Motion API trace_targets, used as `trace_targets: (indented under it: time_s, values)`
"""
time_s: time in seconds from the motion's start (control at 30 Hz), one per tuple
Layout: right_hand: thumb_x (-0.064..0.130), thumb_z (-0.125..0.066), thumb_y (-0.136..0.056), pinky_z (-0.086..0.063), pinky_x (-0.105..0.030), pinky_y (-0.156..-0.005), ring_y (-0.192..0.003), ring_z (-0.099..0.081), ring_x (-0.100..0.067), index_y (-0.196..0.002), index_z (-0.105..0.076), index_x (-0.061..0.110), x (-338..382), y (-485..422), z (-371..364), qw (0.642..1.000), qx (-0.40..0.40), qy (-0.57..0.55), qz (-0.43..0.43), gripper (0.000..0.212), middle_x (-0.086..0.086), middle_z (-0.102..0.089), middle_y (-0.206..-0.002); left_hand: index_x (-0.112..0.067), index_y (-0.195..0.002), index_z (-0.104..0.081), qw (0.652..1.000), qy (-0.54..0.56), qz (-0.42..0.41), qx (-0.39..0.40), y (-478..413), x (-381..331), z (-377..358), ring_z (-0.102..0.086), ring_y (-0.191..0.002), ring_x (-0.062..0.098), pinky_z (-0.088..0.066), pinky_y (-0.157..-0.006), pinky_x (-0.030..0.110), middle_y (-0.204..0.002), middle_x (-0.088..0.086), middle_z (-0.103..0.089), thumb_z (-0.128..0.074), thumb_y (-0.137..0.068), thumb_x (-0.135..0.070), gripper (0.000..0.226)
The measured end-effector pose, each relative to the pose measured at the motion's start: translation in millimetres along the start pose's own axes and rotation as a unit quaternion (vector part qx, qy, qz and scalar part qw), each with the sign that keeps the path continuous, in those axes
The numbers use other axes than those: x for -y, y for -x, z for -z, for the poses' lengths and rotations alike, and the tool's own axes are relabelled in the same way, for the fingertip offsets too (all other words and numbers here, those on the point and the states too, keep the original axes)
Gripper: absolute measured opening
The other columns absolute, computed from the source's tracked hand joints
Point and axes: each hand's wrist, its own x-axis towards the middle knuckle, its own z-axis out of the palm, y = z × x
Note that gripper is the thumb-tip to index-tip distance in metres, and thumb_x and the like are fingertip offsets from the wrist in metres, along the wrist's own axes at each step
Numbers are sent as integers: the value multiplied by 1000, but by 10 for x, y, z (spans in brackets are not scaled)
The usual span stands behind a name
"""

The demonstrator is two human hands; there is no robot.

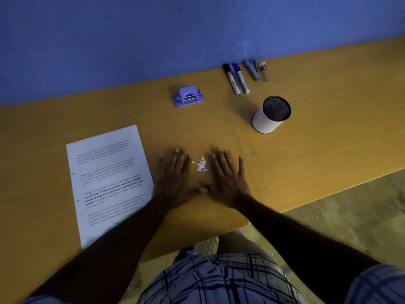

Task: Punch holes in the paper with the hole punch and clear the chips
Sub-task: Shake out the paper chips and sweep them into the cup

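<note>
Right, from the head camera, both hands were down flat on the desk. The left hand lay palm down with its fingers straight and fanned apart, gripping nothing. The right hand mirrored it, fingers straight and spread, nothing held. The two thumbs met tip to tip at the near side, so the hands made an open V.

And inside that V sat the chips, a small white heap on the bare wood between the two index fingers. A couple of strays lay just left of the heap. Neither hand plainly touched them.

Over to the left, the paper lay flat, a printed sheet skewed a little on the desk, just beside the left hand. The left forearm crossed its near right corner. Two small dark marks showed on its left margin, too small to tell whether they were holes.

Further back, the punch, a purple one, stood by itself near the blue wall, well apart from the paper and the hands.

To the right of it two markers lay side by side, with a stapler and a small brown bottle just beyond. A white cup with a dark mesh inside stood nearer, well right of the chips.

At the bottom edge, plaid shorts filled the frame.
</note>
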Motion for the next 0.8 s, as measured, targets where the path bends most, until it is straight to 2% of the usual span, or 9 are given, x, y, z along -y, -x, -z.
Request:
trace_targets:
  time_s: [0.1, 0.3, 0.43, 0.6, 0.7, 0.8]
  values:
    - [72, -12, -90, 9, -58, -118, -150, 15, -26, -156, 4, 22, -119, -162, 55, 1000, 0, 1, 19, 84, -7, 10, -164, -9, -152, -27, 1000, -9, -23, 13, 13, -34, 12, -11, -151, 37, -9, -115, 67, -162, 21, -14, -16, -78, -88, 109]
    - [65, -20, -96, -1, -51, -122, -152, 8, -25, -157, -3, 23, -164, -308, 30, 996, 0, -10, 94, 76, -6, 5, -165, -17, -153, -26, 999, -7, -38, 10, 45, -80, 45, -12, -150, 37, -11, -115, 67, -162, 20, -13, -14, -77, -88, 105]
    - [61, -21, -99, -1, -46, -122, -152, 8, -23, -157, -3, 25, -208, -292, 27, 989, -2, 9, 151, 71, -4, 5, -165, -20, -154, -24, 999, -10, -51, -3, 60, -79, 58, -8, -151, 37, -8, -116, 65, -163, 19, -9, -15, -78, -88, 103]
    - [57, -23, -100, -3, -44, -123, -152, 0, -26, -156, -18, 22, -187, -275, 81, 983, -4, 9, 182, 65, -7, -6, -165, -22, -156, -18, 999, -5, -51, 1, 68, -72, 44, -3, -152, 35, -5, -117, 64, -164, 16, -3, -12, -77, -88, 103]
    - [56, -24, -99, -16, -49, -122, -151, -12, -28, -153, -25, 15, -118, -318, 139, 988, -3, -26, 153, 68, -13, -20, -162, -17, -156, -12, 999, -3, -46, 1, 55, -52, 54, -1, -152, 33, -6, -118, 62, -165, 16, -1, -9, -76, -88, 107]
    - [46, -35, -98, -30, -46, -118, -149, -20, -28, -151, -28, 13, -1, -346, 151, 984, 7, -66, 165, 63, -13, -28, -159, -13, -156, -13, 999, 14, -42, -7, 47, -40, 73, -5, -152, 33, -11, -118, 62, -164, 16, -4, -14, -77, -88, 109]
